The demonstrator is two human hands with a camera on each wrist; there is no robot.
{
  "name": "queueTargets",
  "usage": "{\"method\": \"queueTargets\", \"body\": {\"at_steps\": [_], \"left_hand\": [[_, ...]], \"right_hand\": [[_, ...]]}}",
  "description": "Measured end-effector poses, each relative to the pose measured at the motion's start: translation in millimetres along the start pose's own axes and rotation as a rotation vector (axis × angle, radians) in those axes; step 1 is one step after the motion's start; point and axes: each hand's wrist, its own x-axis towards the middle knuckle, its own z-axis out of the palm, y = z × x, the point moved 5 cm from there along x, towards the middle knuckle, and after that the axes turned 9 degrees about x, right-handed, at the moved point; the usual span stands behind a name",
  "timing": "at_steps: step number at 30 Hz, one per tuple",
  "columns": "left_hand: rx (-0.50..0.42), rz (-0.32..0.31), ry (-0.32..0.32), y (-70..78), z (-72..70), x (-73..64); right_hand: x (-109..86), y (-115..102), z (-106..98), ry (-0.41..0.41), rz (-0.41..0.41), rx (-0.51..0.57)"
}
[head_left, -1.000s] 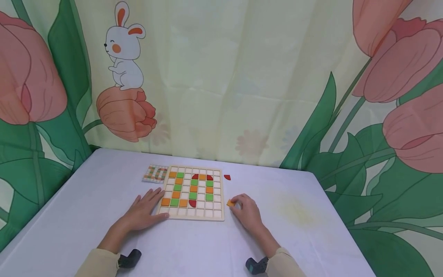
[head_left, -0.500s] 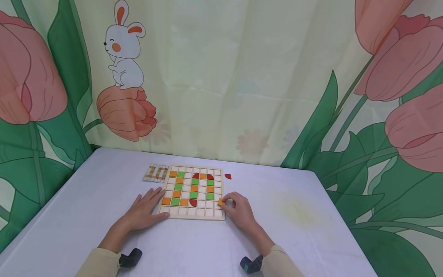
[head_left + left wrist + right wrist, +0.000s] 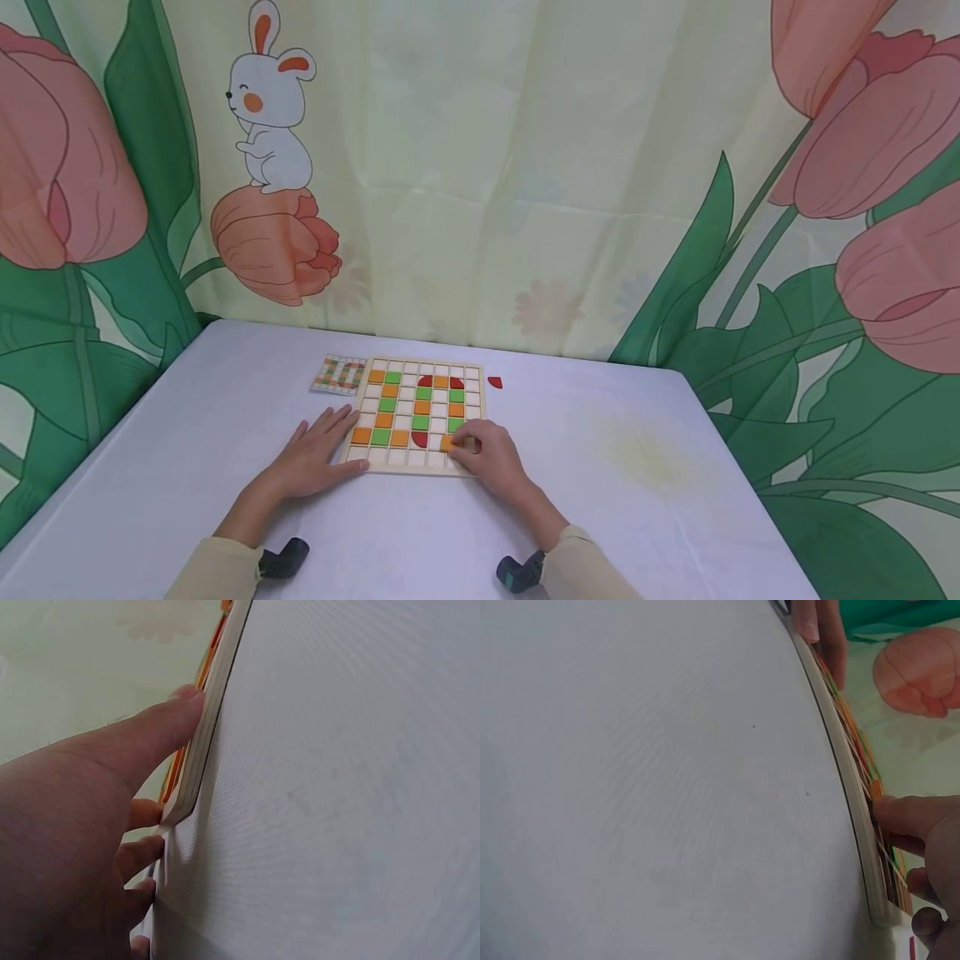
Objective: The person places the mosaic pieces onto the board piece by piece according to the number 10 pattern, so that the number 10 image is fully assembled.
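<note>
A wooden grid board (image 3: 420, 468) lies on the table, with orange and green square tiles and red quarter-round tiles set in its cells. My right hand (image 3: 495, 460) pinches an orange square tile (image 3: 447, 443) over the lower right of the board, one cell away from a red quarter-round tile (image 3: 419, 439). In the right wrist view the orange tile (image 3: 876, 789) shows at the fingertips. Fingers spread, my left hand (image 3: 311, 462) rests at the board's left edge; in the left wrist view its thumb (image 3: 169, 724) touches the board's side.
A small pattern card (image 3: 338, 375) lies against the board's upper left. One loose red quarter-round tile (image 3: 495, 382) sits just right of the board's top corner. The white-covered table (image 3: 637, 500) ends at a printed curtain (image 3: 480, 183) behind.
My right hand has carried the orange tile leftward from the table beside the board to above the board's lower right cells. My left hand stays where it was.
</note>
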Motion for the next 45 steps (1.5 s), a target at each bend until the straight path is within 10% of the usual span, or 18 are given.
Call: {"method": "queueTargets", "body": {"at_steps": [28,45], "left_hand": [[-0.007,-0.040,0.001,-8.9,2.3,-3.2],[-0.007,-0.045,-0.022,-1.0,3.7,1.8]], "right_hand": [[20.8,-8.5,11.0,0.011,-0.077,-0.039],[51.0,48.4,-46.6,0.162,0.171,-0.093]]}}
